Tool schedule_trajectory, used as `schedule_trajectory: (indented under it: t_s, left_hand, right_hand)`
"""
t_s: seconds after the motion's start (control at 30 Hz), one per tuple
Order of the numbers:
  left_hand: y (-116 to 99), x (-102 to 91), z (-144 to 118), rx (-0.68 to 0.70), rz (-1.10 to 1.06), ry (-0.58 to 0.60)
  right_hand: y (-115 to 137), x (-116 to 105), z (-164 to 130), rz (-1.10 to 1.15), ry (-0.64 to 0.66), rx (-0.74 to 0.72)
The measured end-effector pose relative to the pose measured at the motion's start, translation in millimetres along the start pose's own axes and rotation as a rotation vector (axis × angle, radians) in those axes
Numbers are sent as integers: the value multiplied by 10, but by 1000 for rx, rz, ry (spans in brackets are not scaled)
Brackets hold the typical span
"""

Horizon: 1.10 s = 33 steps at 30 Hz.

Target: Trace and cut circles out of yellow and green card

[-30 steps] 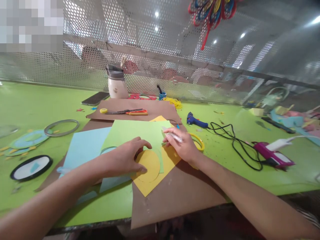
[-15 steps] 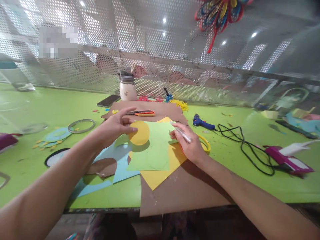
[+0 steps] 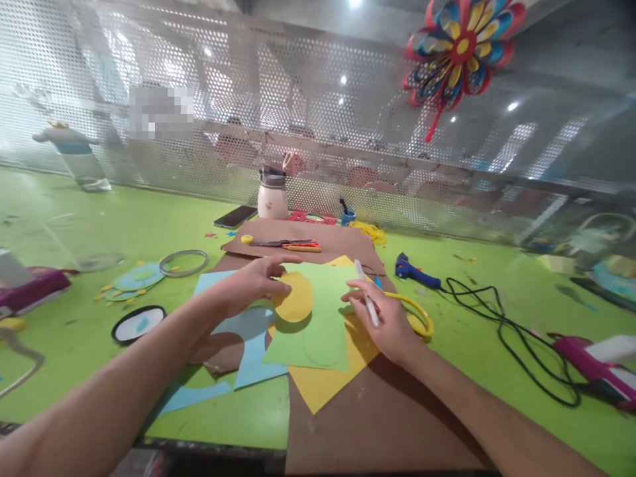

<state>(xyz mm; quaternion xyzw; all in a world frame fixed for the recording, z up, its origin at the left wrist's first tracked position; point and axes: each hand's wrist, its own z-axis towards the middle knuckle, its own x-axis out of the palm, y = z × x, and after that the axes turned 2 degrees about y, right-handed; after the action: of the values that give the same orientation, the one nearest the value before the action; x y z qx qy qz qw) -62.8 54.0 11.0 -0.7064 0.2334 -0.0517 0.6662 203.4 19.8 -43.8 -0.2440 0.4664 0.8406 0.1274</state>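
Between the thumb and fingers of my left hand [image 3: 256, 285] is the edge of a yellow paper circle [image 3: 297, 301]. The circle sits over the left part of a light green paper sheet [image 3: 328, 291] and casts a shadow on it. A faint curved line shows near the sheet's lower edge. My right hand [image 3: 385, 321] is closed around a slim white pen [image 3: 371, 309] at the sheet's right side. Under the green sheet lies a yellow sheet [image 3: 315, 387], turned cornerwise. Cut light blue paper [image 3: 256, 364] with a round opening lies beneath my left forearm.
Brown cardboard [image 3: 342, 437] covers the middle of the green table [image 3: 238, 424]. Scissors [image 3: 283, 243] lie behind the papers. To the right are a yellow ring [image 3: 424, 321] and a blue glue gun [image 3: 417, 271] with a tangled black cord. A bottle [image 3: 272, 199] stands at the back.
The camera view has shifted, so the table things appear lower and mostly farther right. My left hand still holds the yellow circle over the green sheet; my right hand keeps the pen.
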Motion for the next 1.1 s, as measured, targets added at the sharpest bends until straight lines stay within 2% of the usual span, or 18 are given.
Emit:
schedule_trajectory:
  t_s: [0.33,0.57,0.73,0.93,1.1]
  left_hand:
    - [19,27,-3,68,82,137]
    - [41,-15,12,49,166,153]
    - [65,-84,37,68,203,116]
    - [84,-109,53,62,214,118]
    - [57,-69,36,52,220,137]
  right_hand:
    - [-27,-54,-25,-124,52,-40]
    - [-69,-55,-27,-155,82,-60]
    - [-27,-52,-32,-161,97,-78]
    - [30,-44,-27,-83,50,-44]
    - [136,-112,-8,21,-47,3]
